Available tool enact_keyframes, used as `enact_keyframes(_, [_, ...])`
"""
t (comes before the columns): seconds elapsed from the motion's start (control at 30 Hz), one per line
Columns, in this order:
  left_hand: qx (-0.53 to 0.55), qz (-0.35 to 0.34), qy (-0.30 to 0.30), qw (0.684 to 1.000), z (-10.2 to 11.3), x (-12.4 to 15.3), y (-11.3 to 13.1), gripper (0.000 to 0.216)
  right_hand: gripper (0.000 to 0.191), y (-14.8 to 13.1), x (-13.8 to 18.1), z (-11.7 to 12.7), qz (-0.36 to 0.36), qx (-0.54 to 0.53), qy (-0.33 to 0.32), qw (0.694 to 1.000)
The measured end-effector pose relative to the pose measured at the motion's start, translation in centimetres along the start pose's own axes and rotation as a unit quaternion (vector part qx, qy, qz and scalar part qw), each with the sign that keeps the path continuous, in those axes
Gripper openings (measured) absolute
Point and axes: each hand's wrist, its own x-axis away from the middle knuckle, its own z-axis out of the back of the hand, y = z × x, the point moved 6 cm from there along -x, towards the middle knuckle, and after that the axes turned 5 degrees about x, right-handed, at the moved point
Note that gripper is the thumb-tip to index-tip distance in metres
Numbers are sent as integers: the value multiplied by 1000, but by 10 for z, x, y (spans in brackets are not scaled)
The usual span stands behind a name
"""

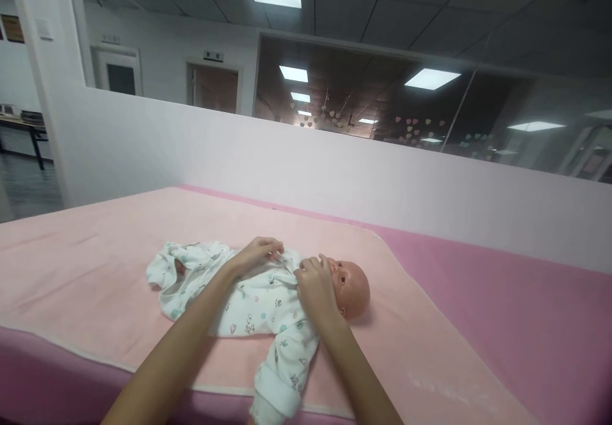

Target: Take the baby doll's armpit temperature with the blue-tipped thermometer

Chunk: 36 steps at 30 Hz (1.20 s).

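A baby doll lies on its back on a light pink towel, head to the right. It wears a white printed romper. My left hand pinches the romper's front edge near the doll's chest, fingers closed on the cloth. My right hand grips the romper's collar right beside the doll's chin, fingers curled on the fabric. One long sleeve trails toward the near edge of the towel.
The towel covers a darker pink padded surface. A white low partition wall runs behind it, with glass panels above. A doorway and a dark table are at the far left.
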Motion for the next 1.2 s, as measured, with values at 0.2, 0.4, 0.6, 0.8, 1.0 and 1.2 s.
enact_keyframes(0.2, [-323,-19,43,945,7,-9,-22,56,21,-8,27,10,-3,12,29,1000])
enact_keyframes(0.4, [-438,70,8,896,2,-14,-31,58,16,40,27,26,-71,-185,38,980])
enact_keyframes(0.6, [-497,64,-5,866,-1,-18,-31,55,25,131,44,-5,-294,-490,60,818])
enact_keyframes(0.8, [-462,64,-8,884,0,-20,-40,61,31,140,53,-50,-374,-672,40,638])
enact_keyframes(1.0, [-471,101,-3,876,7,-17,-41,62,54,109,71,-68,-355,-840,-122,391])
enact_keyframes(1.2, [-488,94,0,868,9,-15,-43,59,44,137,87,-95,-440,-801,-12,405])
